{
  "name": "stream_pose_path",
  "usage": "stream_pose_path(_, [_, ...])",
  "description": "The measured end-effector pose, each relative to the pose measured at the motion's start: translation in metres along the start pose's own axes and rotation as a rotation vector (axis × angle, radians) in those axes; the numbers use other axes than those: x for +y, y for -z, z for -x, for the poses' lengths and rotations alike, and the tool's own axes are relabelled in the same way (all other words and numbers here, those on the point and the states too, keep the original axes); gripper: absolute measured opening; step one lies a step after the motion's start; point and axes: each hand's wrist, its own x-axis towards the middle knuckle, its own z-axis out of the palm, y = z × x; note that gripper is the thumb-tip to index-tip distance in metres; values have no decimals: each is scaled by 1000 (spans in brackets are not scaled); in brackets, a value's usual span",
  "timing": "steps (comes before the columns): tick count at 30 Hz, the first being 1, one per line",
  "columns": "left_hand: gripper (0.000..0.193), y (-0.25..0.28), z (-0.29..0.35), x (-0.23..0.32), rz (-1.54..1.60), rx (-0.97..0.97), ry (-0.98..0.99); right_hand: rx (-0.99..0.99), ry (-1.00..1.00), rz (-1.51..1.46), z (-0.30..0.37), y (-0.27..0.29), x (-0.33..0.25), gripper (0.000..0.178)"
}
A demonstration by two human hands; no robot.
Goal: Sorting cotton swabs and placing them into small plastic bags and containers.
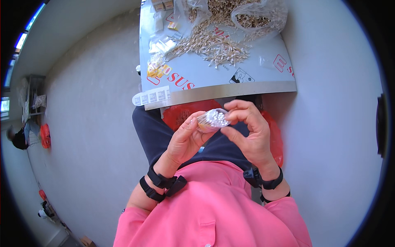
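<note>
A small clear plastic bag of cotton swabs (217, 119) is held above my lap, with the white tips bunched at its mouth. My left hand (186, 138) is closed around its left side, thumb along the top. At the mouth's right edge, the curled fingers and thumb of my right hand (249, 129) grip the plastic. On the table ahead lies a large loose heap of cotton swabs (214, 45). Small clear bags (162, 44) and yellow-and-white packets (157, 70) lie to the heap's left.
The metal-edged table (230, 88) stands in front of my knees. A large clear bag of swabs (263, 18) sits at its back right; a label strip (152, 96) hangs over the front left corner. Red plastic bags (273, 138) are below the table. Another person (19, 138) is far left.
</note>
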Motion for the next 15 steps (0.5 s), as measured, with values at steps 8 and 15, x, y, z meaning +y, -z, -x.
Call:
stream_pose_path(8, [40,-8,-19,31,-755,33,4,-38,83,154,-15,-5,22,16])
stream_pose_path(15, [25,-5,-45,25,-953,219,-145,34,-144,33,-33,-14,17,28])
